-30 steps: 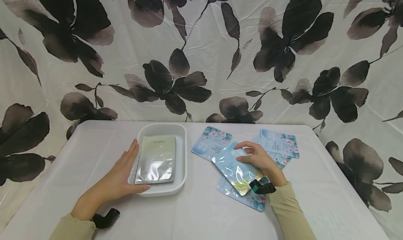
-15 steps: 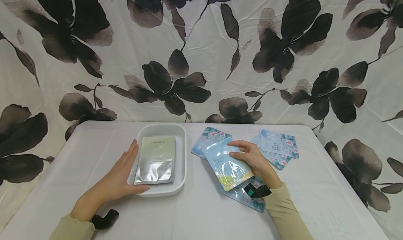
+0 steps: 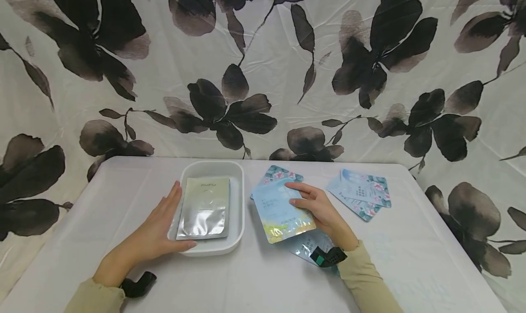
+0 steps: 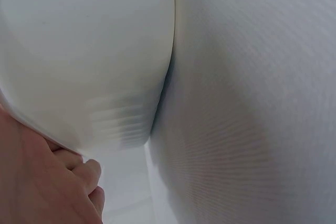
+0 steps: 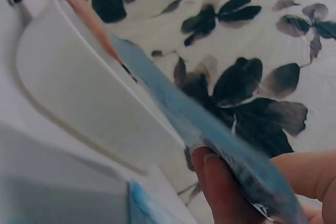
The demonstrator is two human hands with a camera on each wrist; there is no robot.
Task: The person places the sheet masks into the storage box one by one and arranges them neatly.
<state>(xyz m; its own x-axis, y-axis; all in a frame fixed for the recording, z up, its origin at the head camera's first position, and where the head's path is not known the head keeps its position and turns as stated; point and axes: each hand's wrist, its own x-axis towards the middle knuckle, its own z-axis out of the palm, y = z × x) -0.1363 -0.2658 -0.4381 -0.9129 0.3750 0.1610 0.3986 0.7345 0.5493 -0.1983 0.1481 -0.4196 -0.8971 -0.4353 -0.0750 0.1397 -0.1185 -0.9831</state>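
Observation:
My right hand (image 3: 318, 208) pinches a shiny light-blue sheet mask packet (image 3: 279, 212) with a yellow-green lower edge, held tilted over other packets. In the right wrist view, the raised packet (image 5: 205, 135) shows nearly edge-on between thumb and fingers. At the left, my left hand (image 3: 154, 226) rests along the white plastic tray (image 3: 237, 212), its fingers straight along the left side and its thumb at the near rim. Inside the tray lies a silver and pale-green mask packet (image 3: 205, 208). The left wrist view shows the tray's outer wall (image 4: 89, 51) beside the hand.
Two overlapping blue floral packets (image 3: 363, 192) lie at the right. Another floral packet (image 3: 281, 172) lies behind the held one, and a blue packet (image 3: 306, 247) lies partly under the right wrist. A white cloth covers the table (image 3: 419, 258); a floral curtain (image 3: 287, 75) hangs behind.
My right hand has moved left with the blue packet, bringing it nearer the tray and turning it more upright. More of the packets at the right now shows. The left hand has stayed at the tray.

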